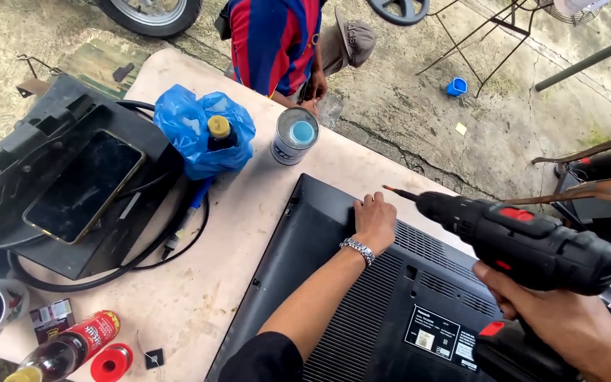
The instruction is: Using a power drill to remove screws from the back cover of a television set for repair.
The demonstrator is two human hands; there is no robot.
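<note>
My left hand (375, 221) presses flat on the black TV back (362, 297) while my right hand (567, 322) grips the drill (525, 240) tight, so I should keep it straight.

Black cordless drill (525, 244) — bit level — above the face-down black television (390, 304).

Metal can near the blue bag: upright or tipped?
Upright. The metal can stands on its base on the table; its round top faces up, a blue cap resting on it, beside the blue bag.
</note>
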